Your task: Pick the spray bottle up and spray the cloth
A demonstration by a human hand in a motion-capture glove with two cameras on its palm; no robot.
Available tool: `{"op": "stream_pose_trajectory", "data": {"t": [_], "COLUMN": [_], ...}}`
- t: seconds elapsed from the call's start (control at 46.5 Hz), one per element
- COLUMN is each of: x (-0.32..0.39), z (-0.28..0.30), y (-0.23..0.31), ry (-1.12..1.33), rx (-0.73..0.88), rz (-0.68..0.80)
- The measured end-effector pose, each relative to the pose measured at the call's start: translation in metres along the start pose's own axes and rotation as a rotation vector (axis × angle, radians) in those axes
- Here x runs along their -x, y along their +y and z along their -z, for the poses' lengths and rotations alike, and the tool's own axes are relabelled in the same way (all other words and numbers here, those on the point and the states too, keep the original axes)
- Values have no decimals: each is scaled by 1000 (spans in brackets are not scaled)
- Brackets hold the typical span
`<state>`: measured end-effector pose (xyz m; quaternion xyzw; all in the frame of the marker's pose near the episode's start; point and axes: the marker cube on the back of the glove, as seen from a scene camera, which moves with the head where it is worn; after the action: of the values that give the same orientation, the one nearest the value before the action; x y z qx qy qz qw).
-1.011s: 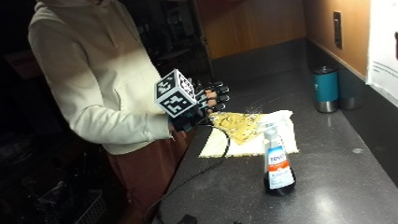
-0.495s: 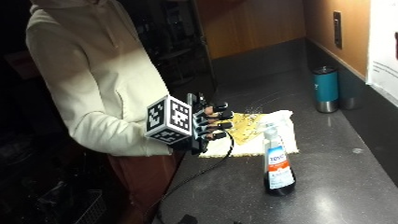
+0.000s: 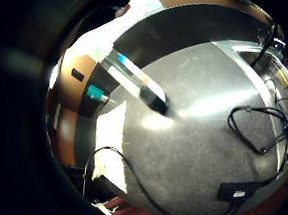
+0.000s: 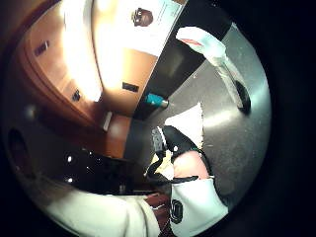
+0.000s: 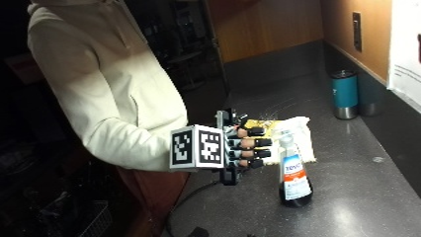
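On the dark countertop [image 5: 355, 207] a spray bottle [image 5: 294, 170] stands upright, a yellow-and-white cloth [image 5: 289, 129] lying behind it. Just beside the bottle hovers the gloved right hand [image 5: 244, 148], fingers relaxed, holding nothing.

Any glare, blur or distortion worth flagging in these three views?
Little finger palm view: overhead light glares on the counter and the spray bottle looks smeared. Thumb palm view: the wall is blown out. Outside view: left side dark, spray bottle readable.
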<state>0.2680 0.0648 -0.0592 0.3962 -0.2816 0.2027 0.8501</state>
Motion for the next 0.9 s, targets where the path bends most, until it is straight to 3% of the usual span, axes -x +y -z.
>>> {"op": "stream_pose_trajectory", "data": {"t": [0.516,0.903], "x": [-17,-25], "z": [-28,-57], "y": [-53,-74], "ry": [-36,-233], "rx": [83,61], "rz": [-51,-212]}}
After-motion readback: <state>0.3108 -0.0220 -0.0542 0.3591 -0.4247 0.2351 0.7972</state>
